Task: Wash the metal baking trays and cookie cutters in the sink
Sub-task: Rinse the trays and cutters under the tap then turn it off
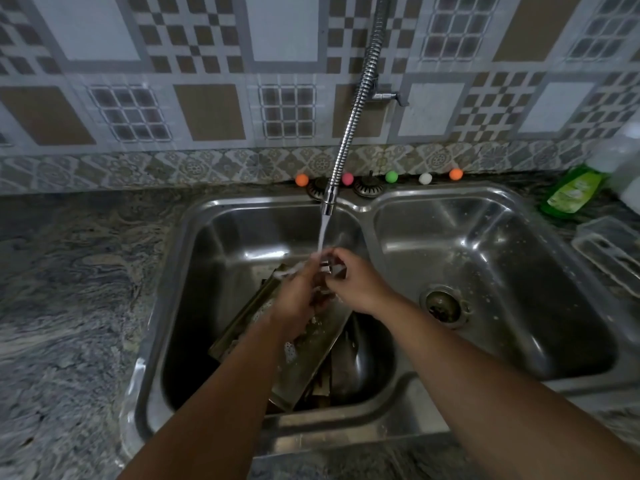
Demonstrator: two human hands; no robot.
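Across the left of the frame runs a mottled grey counter (69,271), and set into it is a steel double sink (367,206). Down in the left basin, baking trays (311,344) lie stacked and tilted, wet and soapy. Above them, at the centre, the left hand (298,296) and the right hand (353,282) meet under the water falling from a flexible metal tap (349,123); the fingers of both curl around a small shiny metal piece (334,266), apparently a cookie cutter, though its shape is too blurred to tell. At lower right the right basin shows its drain (443,306). Toward the upper right lies a green bottle (571,192), with a clear rack (609,251) below it.
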